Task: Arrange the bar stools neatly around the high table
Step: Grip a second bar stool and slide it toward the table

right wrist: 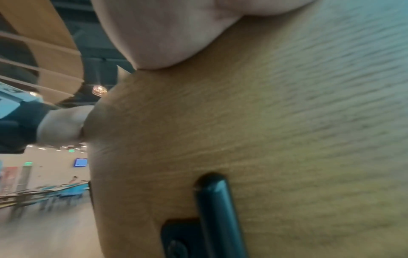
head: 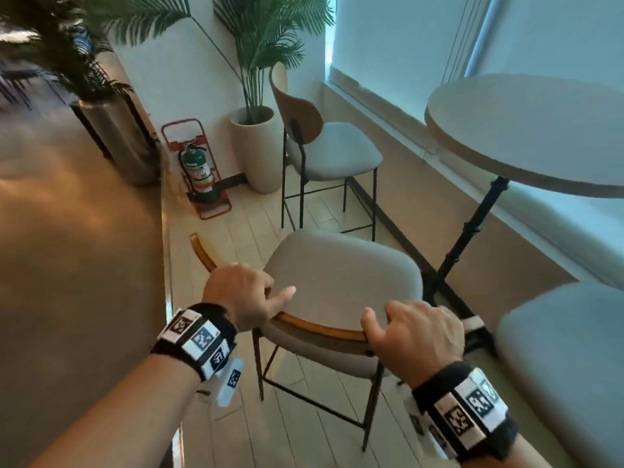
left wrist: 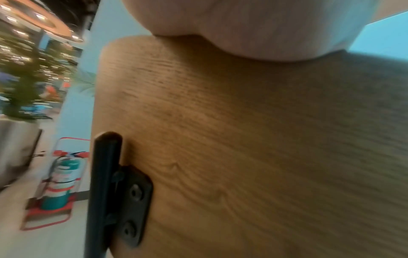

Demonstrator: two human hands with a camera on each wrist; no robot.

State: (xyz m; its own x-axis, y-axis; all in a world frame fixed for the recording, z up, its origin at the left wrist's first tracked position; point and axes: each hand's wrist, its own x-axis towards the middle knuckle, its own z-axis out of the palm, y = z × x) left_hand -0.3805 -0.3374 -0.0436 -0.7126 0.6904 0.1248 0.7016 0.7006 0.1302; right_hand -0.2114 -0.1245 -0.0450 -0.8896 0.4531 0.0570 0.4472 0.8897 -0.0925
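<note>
A bar stool (head: 341, 285) with a grey padded seat and black metal legs stands just in front of me, its curved wooden backrest (head: 320, 327) toward me. My left hand (head: 248, 295) grips the backrest's left part. My right hand (head: 417, 336) grips its right part. Both wrist views show the wooden back (left wrist: 253, 148) (right wrist: 264, 139) close up with its black bracket (left wrist: 132, 206). The round high table (head: 526, 136) on a black post is to the right. A second stool (head: 324, 146) stands beyond by the window. A third grey seat (head: 567, 366) is at the lower right.
A green fire extinguisher (head: 197, 173) in a red stand sits on the floor by the wall. Potted palms (head: 256, 143) (head: 114, 130) stand at the back and back left. A low window ledge (head: 388, 130) runs along the right. Pale plank floor (head: 243, 231) lies between the stools.
</note>
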